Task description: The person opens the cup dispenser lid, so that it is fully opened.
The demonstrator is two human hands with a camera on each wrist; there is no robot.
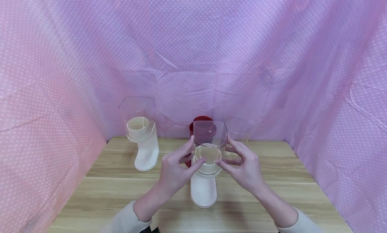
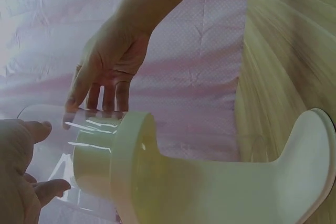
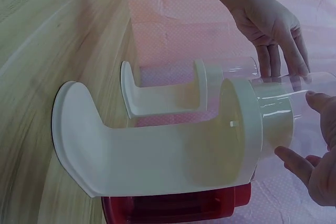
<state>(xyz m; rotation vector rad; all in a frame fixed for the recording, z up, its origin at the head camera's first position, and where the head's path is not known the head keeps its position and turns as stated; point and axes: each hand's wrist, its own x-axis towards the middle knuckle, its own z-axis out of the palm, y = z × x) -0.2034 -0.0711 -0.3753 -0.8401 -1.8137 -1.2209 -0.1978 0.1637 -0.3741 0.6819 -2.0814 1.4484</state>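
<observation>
Both hands grip a clear plastic container (image 1: 210, 130) from its two sides, at the top of a white curved stand (image 1: 204, 191). The left hand (image 1: 176, 169) has its thumb at the front and fingers along the left side. On the other side, the right hand (image 1: 248, 166) holds it the same way. Inside the clear wall shows a cream cup-shaped part (image 2: 94, 166), right above the stand's ring (image 3: 247, 129). The stand's rounded foot (image 3: 71, 140) rests upright on the wooden table.
At the back left stands a similar white stand (image 1: 146, 155) with a clear container (image 1: 136, 107) on top. Behind the hands is a red one (image 1: 202, 119), partly hidden. A further clear container (image 1: 237, 127) is behind the right hand. Pink dotted cloth (image 1: 187, 51) surrounds the wooden table (image 1: 115, 192).
</observation>
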